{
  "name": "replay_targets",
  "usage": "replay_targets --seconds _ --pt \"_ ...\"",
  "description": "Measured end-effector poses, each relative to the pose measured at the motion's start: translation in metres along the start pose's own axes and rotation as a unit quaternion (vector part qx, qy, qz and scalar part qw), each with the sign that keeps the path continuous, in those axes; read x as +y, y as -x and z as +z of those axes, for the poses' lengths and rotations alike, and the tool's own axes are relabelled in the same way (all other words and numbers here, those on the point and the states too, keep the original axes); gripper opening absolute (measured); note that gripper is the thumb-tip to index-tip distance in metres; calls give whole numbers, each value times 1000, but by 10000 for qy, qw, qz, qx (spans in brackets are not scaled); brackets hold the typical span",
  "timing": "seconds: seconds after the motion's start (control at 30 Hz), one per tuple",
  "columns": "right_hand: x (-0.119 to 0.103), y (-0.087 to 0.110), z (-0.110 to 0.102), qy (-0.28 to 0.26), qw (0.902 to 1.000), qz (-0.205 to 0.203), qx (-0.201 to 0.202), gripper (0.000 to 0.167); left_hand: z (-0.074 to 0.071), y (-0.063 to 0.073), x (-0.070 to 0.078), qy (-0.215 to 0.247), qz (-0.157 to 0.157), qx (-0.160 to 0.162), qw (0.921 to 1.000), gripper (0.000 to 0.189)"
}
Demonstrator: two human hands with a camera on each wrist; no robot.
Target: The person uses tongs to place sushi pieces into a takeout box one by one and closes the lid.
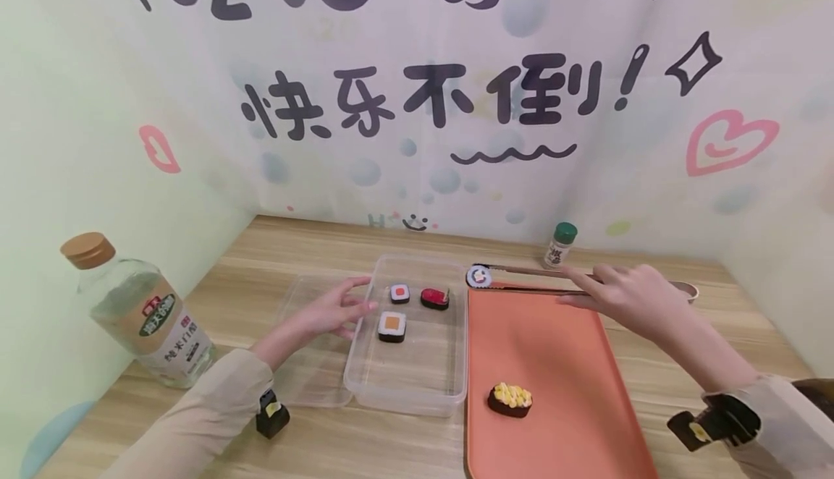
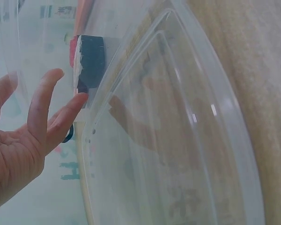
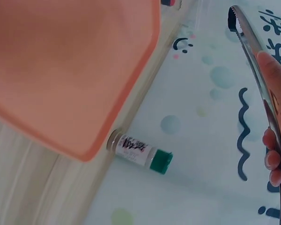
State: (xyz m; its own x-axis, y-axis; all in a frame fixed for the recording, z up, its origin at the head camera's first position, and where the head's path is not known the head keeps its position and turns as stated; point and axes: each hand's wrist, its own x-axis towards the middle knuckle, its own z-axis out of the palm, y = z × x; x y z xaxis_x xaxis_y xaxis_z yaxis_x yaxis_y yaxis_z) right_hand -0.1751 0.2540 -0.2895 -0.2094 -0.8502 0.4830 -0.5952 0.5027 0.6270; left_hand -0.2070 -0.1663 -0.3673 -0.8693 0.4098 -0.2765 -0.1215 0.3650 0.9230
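My right hand (image 1: 628,298) grips a pair of metal tongs (image 1: 531,291), with fingers and thumb wrapped about the arms. Between the tong tips is a round sushi roll (image 1: 479,276), held above the boundary of the orange tray and the clear plastic box (image 1: 410,398). At the box's left side, my left hand (image 1: 335,310) has its fingers spread and loosely bent, near or touching the wall. Inside the box lie a small roll with a red centre (image 1: 400,293), a red-topped sushi (image 1: 434,298) and a square roll with an orange centre (image 1: 392,327).
A corn-topped sushi (image 1: 510,399) lies on the orange tray (image 1: 560,349). Under my left forearm is a flat clear lid (image 1: 313,378). A large bottle (image 1: 150,320) stands at left; a green-capped shaker (image 1: 560,246) stands behind the tongs, near the printed backdrop (image 1: 404,197).
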Motion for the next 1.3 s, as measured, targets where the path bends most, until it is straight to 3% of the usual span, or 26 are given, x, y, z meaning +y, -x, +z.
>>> replay_targets --seconds 0.23,0.47,0.6,0.77,1.07,1.3 --pt "-8 -25 2 -74 9999 68 -33 56 2 0 2 15 -25 12 10000 68" --pt "-15 -51 12 -365 9993 81 -88 50 3 -1 3 32 -6 7 10000 67" --pt "-18 -66 11 -658 9938 190 -878 40 3 -1 2 24 -9 5 10000 68" --pt "-24 -92 11 -1165 9712 357 -2048 31 0 -2 2 13 -14 6 10000 68" --pt "-42 -129 21 -969 9493 123 -2989 34 1 -1 1 60 -61 62 9999 66" --pt "-55 -144 23 -679 9229 137 -3787 31 2 0 1 -29 -50 70 10000 67"
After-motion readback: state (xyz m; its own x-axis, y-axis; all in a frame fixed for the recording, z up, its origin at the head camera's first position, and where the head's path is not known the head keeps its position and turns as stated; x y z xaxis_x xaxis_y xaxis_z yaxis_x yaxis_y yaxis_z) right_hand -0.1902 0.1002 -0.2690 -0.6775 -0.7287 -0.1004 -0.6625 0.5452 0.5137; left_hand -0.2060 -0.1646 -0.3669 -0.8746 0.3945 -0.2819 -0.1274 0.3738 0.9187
